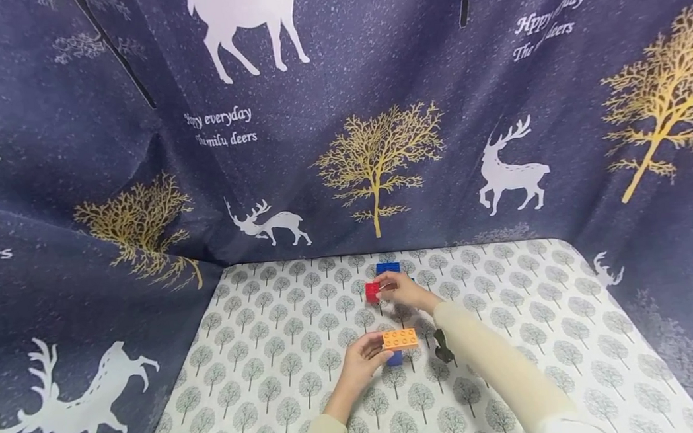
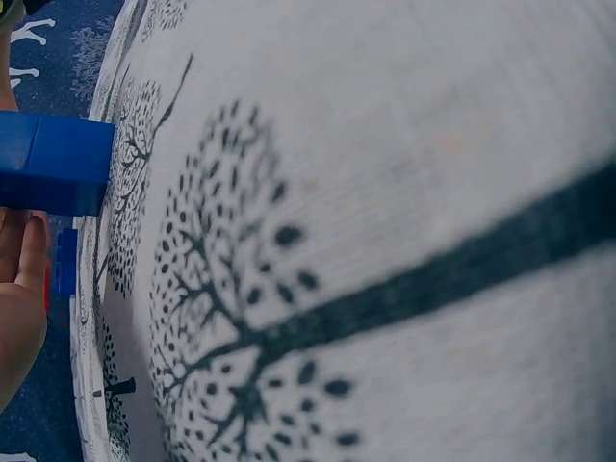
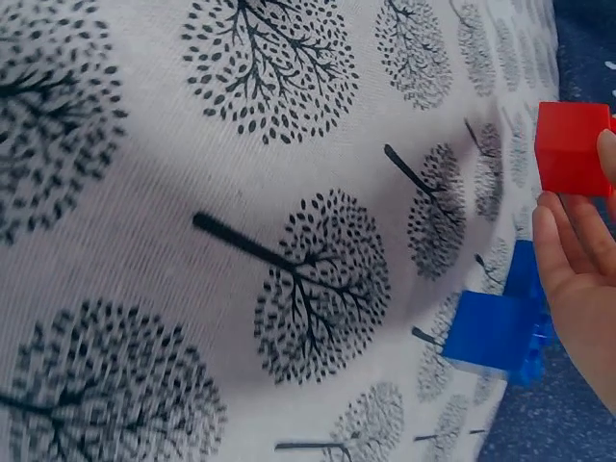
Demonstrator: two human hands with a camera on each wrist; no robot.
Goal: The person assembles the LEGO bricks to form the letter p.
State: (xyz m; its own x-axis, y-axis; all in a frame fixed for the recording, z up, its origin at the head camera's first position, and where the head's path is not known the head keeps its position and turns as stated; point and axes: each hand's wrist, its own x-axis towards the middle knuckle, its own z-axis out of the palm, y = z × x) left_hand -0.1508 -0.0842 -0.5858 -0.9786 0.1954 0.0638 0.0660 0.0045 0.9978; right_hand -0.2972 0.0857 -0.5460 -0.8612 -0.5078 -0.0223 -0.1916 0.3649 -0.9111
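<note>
In the head view my left hand [image 1: 360, 363] holds an orange toy brick [image 1: 399, 339] with studs on top. Under the orange brick is a blue brick [image 1: 394, 358]; in the left wrist view the blue part [image 2: 60, 164] shows a seam across it, beside my fingers. Farther out, my right hand [image 1: 407, 293] pinches a small red brick [image 1: 372, 292] between thumb and fingers. Seen from the right wrist, the red brick [image 3: 572, 149] is at the fingertips, off the tablecloth.
Blue bricks [image 1: 388, 267] stand near the back of the table, just beyond my right hand, which partly covers them. The white tablecloth [image 1: 273, 380] has a tree print. A dark blue curtain [image 1: 295, 153] with deer and trees rises behind and at both sides.
</note>
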